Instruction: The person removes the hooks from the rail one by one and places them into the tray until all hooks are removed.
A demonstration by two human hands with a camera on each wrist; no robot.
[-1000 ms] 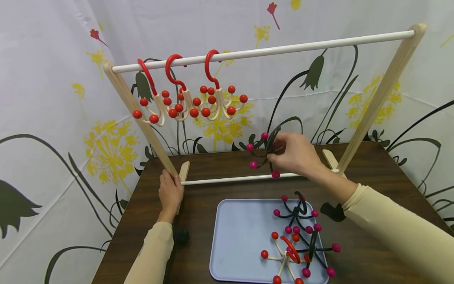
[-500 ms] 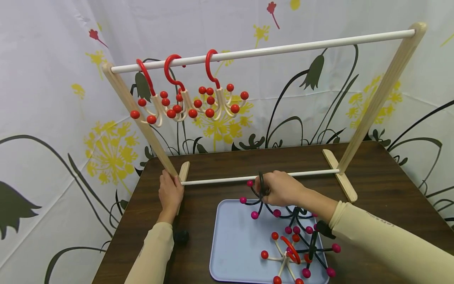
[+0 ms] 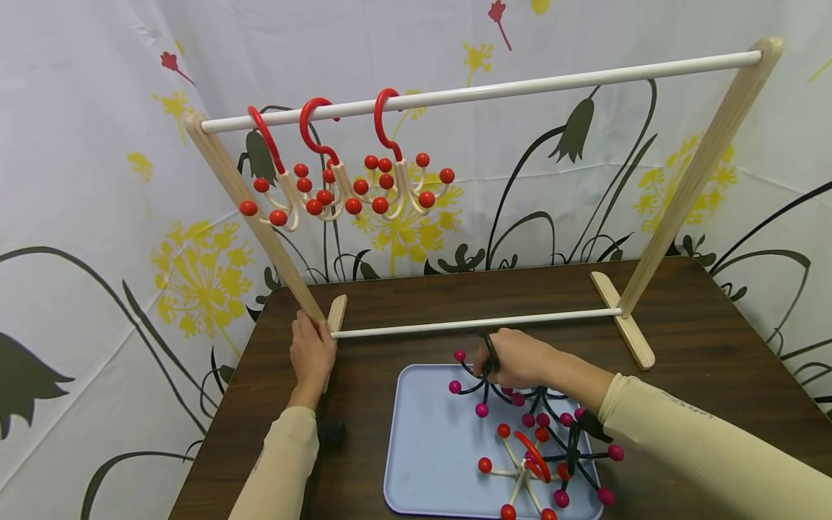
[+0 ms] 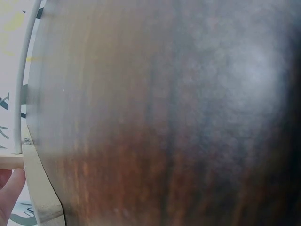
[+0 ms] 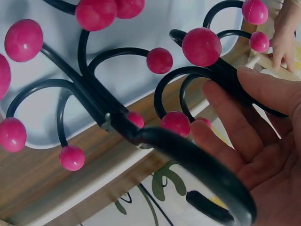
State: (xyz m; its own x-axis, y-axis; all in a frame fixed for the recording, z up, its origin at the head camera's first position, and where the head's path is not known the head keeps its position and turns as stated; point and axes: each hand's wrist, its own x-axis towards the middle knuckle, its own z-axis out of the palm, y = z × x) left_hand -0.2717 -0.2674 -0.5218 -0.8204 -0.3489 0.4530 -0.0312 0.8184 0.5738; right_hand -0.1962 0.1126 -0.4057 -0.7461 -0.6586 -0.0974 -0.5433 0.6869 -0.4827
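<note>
My right hand pinches a black hook hanger with pink ball tips by its stem, low over the back of the pale blue tray. In the right wrist view, thumb and fingers meet around that stem, and another black hanger lies close by. My left hand grips the foot of the rack's left wooden post. On the tray's right side lie two more black hangers, partly overlapping, and a cream one with red balls and a red hook.
Three cream hangers with red hooks hang at the left of the rack's white top rod. A lower white rod runs behind the tray. The right post stands on a wooden foot. A patterned curtain backs the table.
My right hand has come down from above the lower rod to the tray, carrying the black hanger. It sank slightly further in the last half second. My left hand stays on the post.
</note>
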